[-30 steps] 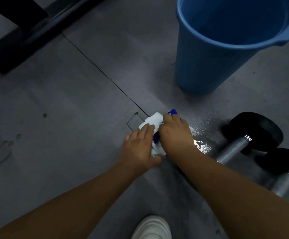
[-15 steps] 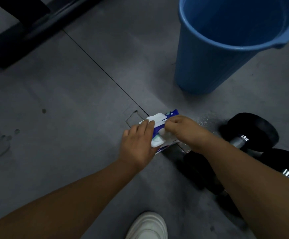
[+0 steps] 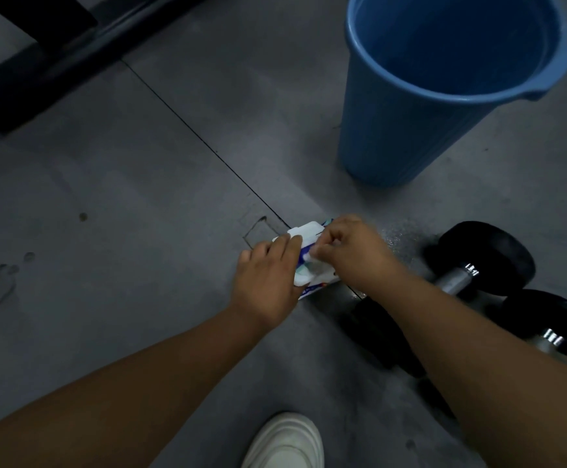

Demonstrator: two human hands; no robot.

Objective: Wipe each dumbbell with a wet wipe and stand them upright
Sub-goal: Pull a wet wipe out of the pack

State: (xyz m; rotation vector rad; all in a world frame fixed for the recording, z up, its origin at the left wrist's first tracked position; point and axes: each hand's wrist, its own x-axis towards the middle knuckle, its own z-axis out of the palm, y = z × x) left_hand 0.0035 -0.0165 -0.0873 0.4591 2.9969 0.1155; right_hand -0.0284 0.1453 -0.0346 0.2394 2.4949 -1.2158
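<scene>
wipe pack (image 3: 316, 286) being pinned flat to floor (image 3: 123, 231) by left hand (image 3: 268, 282), fingers laid straight across it, likely so pack is not being dragged up with sheet. wet wipe (image 3: 309, 257) being pinched at opening by right hand (image 3: 353, 255). dumbbell (image 3: 484, 255) and 2nd dumbbell (image 3: 552, 319) lying on sides just right of hands, not yet being wiped. grey matte floor also being occupied by blue bucket (image 3: 410, 130), black frame (image 3: 72, 45), white shoe (image 3: 285, 440).

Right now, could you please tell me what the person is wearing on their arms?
Both arms are bare to the frame's edge: the left forearm and right forearm show no sleeves. No glove, ring, watch or wristband is visible. A white shoe shows below.
</scene>
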